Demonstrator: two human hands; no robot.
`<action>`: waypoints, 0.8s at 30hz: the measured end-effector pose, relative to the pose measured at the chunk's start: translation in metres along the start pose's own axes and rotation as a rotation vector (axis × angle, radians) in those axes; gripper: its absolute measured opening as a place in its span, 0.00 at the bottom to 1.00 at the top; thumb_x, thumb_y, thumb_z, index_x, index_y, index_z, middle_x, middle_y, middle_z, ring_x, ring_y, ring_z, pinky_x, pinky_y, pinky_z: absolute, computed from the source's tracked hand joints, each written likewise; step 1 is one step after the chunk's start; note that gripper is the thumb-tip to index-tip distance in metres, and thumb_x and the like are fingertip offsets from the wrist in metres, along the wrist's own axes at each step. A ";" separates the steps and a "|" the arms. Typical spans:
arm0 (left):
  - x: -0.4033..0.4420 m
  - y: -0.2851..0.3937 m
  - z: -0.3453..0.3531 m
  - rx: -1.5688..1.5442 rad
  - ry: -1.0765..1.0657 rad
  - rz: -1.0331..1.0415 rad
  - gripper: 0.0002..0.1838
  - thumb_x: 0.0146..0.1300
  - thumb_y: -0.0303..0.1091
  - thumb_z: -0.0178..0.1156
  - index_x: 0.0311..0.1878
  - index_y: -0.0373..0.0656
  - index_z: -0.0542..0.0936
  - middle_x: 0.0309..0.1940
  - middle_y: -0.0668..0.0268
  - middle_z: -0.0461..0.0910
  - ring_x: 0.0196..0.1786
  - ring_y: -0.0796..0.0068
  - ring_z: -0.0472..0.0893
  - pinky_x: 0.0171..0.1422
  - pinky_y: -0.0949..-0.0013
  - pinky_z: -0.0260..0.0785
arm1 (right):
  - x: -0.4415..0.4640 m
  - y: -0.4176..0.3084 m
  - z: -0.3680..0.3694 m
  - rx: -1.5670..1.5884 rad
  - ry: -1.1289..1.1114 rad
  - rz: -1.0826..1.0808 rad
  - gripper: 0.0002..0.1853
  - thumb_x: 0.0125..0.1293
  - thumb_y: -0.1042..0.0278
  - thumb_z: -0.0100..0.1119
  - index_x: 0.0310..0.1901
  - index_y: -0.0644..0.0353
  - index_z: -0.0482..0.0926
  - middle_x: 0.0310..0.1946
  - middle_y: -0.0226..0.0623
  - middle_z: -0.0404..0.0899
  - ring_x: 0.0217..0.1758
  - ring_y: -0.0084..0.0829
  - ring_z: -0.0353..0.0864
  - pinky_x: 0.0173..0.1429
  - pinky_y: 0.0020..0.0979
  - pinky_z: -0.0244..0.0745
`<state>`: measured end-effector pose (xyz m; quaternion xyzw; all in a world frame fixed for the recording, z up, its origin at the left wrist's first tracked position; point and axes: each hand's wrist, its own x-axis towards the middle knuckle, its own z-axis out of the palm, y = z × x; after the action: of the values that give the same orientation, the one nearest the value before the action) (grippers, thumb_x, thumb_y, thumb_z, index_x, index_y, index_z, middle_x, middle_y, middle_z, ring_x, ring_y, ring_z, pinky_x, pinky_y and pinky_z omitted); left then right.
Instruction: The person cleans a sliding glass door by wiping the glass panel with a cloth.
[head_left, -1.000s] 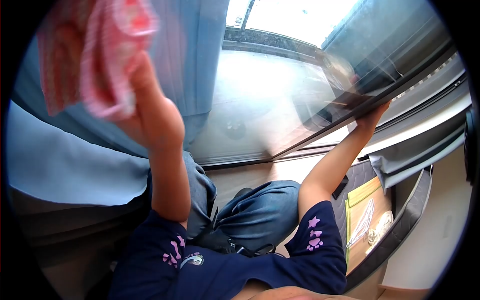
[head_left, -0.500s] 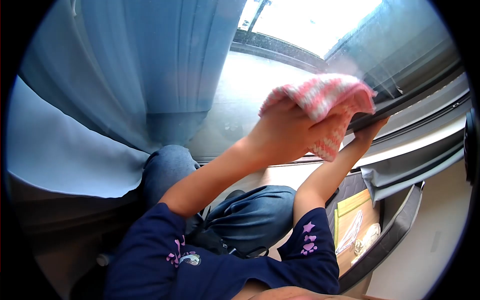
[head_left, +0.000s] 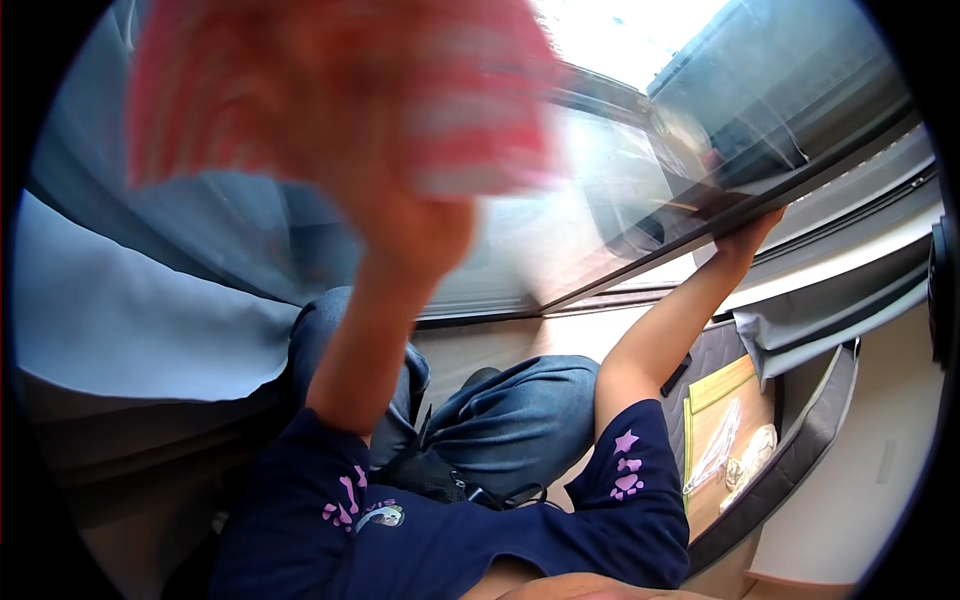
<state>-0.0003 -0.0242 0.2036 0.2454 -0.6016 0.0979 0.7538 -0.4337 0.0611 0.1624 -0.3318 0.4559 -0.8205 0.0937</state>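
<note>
A red, pink and white cloth (head_left: 480,110), smeared by motion, is held up in my left hand (head_left: 350,120) in front of the glass and the blue curtain. The cloth and blur hide most of my left fingers. My right hand (head_left: 748,232) grips the lower edge of the dark door frame (head_left: 700,235) at the right, its fingertips hidden behind the frame. The glass panel (head_left: 590,190) is see-through, with reflections on it.
Blue curtain fabric (head_left: 150,300) hangs at the left. A grey quilted bin (head_left: 810,445) at the lower right holds a wooden board (head_left: 725,385), white cords (head_left: 720,450) and a cream bundle (head_left: 760,450). My bent legs (head_left: 530,410) are below the glass.
My left hand first swept right with the cloth, from the far left to near the door frame, then back up and left. My right hand has stayed at the frame.
</note>
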 end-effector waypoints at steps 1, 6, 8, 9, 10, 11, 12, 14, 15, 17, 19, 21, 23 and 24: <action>-0.010 0.012 0.008 0.045 -0.111 0.028 0.25 0.59 0.34 0.60 0.62 0.55 0.73 0.65 0.64 0.67 0.68 0.61 0.64 0.69 0.52 0.53 | 0.000 -0.004 0.005 -0.003 -0.006 0.001 0.39 0.65 0.26 0.33 0.31 0.62 0.75 0.12 0.40 0.70 0.14 0.40 0.71 0.21 0.36 0.69; -0.072 0.058 0.056 -0.338 -0.707 0.080 0.26 0.57 0.38 0.54 0.62 0.54 0.73 0.63 0.72 0.70 0.62 0.71 0.69 0.67 0.60 0.52 | -0.013 -0.029 0.047 0.035 0.087 0.141 0.39 0.64 0.25 0.34 0.30 0.61 0.75 0.12 0.38 0.70 0.14 0.39 0.70 0.21 0.35 0.68; -0.088 0.063 0.066 -0.380 -1.021 -0.036 0.24 0.57 0.37 0.55 0.60 0.52 0.74 0.60 0.67 0.72 0.62 0.70 0.69 0.66 0.59 0.55 | -0.018 -0.039 0.063 0.052 0.128 0.190 0.39 0.64 0.25 0.35 0.30 0.61 0.75 0.12 0.38 0.70 0.14 0.38 0.70 0.21 0.35 0.68; -0.110 0.061 0.077 -0.387 -0.836 0.044 0.23 0.57 0.37 0.55 0.59 0.51 0.74 0.60 0.66 0.72 0.61 0.70 0.70 0.65 0.59 0.56 | -0.019 -0.044 0.069 0.061 0.150 0.213 0.39 0.63 0.24 0.35 0.30 0.61 0.75 0.12 0.38 0.70 0.14 0.38 0.70 0.21 0.35 0.68; -0.097 0.058 0.077 -0.368 -0.669 0.106 0.23 0.55 0.36 0.59 0.56 0.50 0.75 0.49 0.65 0.76 0.49 0.67 0.76 0.50 0.64 0.65 | -0.021 -0.048 0.073 0.071 0.174 0.237 0.39 0.63 0.24 0.36 0.30 0.61 0.75 0.12 0.37 0.70 0.14 0.38 0.70 0.21 0.35 0.68; -0.074 0.054 0.071 -0.348 -0.505 0.167 0.22 0.54 0.35 0.62 0.54 0.48 0.77 0.39 0.65 0.80 0.37 0.65 0.82 0.35 0.68 0.73 | -0.022 -0.050 0.075 0.081 0.201 0.263 0.39 0.63 0.24 0.36 0.30 0.60 0.75 0.12 0.37 0.70 0.14 0.38 0.70 0.21 0.35 0.68; -0.046 0.056 0.053 -0.426 -0.605 -0.038 0.24 0.53 0.35 0.61 0.56 0.50 0.76 0.48 0.66 0.77 0.49 0.67 0.78 0.51 0.63 0.65 | -0.023 -0.051 0.075 0.092 0.230 0.289 0.39 0.63 0.24 0.36 0.29 0.60 0.75 0.12 0.37 0.70 0.14 0.38 0.70 0.21 0.35 0.68; -0.027 0.038 0.041 -0.325 -0.494 -0.038 0.27 0.52 0.36 0.62 0.59 0.52 0.75 0.59 0.66 0.74 0.61 0.67 0.72 0.64 0.59 0.58 | -0.001 -0.016 0.036 0.068 0.101 0.139 0.39 0.61 0.23 0.37 0.29 0.60 0.75 0.12 0.36 0.70 0.15 0.37 0.71 0.21 0.35 0.68; -0.029 0.019 0.043 -0.153 -0.280 0.164 0.28 0.51 0.36 0.63 0.60 0.53 0.75 0.60 0.65 0.73 0.62 0.64 0.72 0.63 0.59 0.60 | 0.005 -0.003 0.019 0.055 0.040 0.066 0.40 0.61 0.22 0.37 0.29 0.59 0.75 0.12 0.36 0.70 0.15 0.37 0.71 0.21 0.35 0.68; -0.038 -0.045 -0.012 0.327 -0.251 0.252 0.25 0.58 0.33 0.59 0.61 0.50 0.73 0.60 0.59 0.72 0.62 0.59 0.72 0.60 0.58 0.63 | -0.006 -0.008 0.022 0.079 0.028 0.104 0.40 0.62 0.22 0.35 0.27 0.59 0.74 0.12 0.36 0.70 0.15 0.36 0.71 0.21 0.35 0.69; -0.040 -0.095 -0.056 0.809 -0.198 0.335 0.22 0.65 0.30 0.55 0.63 0.46 0.71 0.60 0.53 0.72 0.61 0.54 0.72 0.58 0.56 0.65 | -0.001 -0.001 0.006 0.064 -0.054 0.084 0.40 0.62 0.22 0.34 0.26 0.59 0.74 0.12 0.36 0.71 0.15 0.37 0.72 0.21 0.35 0.70; 0.015 -0.019 -0.019 -0.180 0.257 -0.250 0.25 0.63 0.33 0.57 0.64 0.49 0.71 0.61 0.57 0.72 0.62 0.55 0.71 0.62 0.57 0.61 | -0.003 0.000 0.005 0.001 0.006 0.028 0.40 0.62 0.22 0.33 0.27 0.59 0.74 0.12 0.36 0.71 0.15 0.37 0.71 0.22 0.35 0.70; 0.011 0.005 -0.003 -0.148 0.154 -0.201 0.25 0.63 0.33 0.57 0.64 0.50 0.71 0.60 0.58 0.72 0.62 0.56 0.71 0.61 0.57 0.62 | -0.007 -0.001 0.009 -0.055 0.041 -0.017 0.40 0.62 0.22 0.32 0.29 0.59 0.74 0.13 0.37 0.71 0.15 0.38 0.72 0.22 0.36 0.70; 0.008 0.013 0.001 -0.115 0.053 -0.155 0.24 0.62 0.33 0.57 0.64 0.51 0.72 0.60 0.58 0.72 0.61 0.56 0.72 0.60 0.57 0.63 | -0.009 -0.003 0.011 -0.080 0.047 -0.034 0.40 0.62 0.21 0.32 0.30 0.59 0.74 0.13 0.38 0.70 0.15 0.39 0.72 0.22 0.37 0.71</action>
<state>-0.0049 -0.0151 0.2147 0.2450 -0.5651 0.0110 0.7877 -0.4188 0.0594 0.1648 -0.3237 0.4847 -0.8107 0.0559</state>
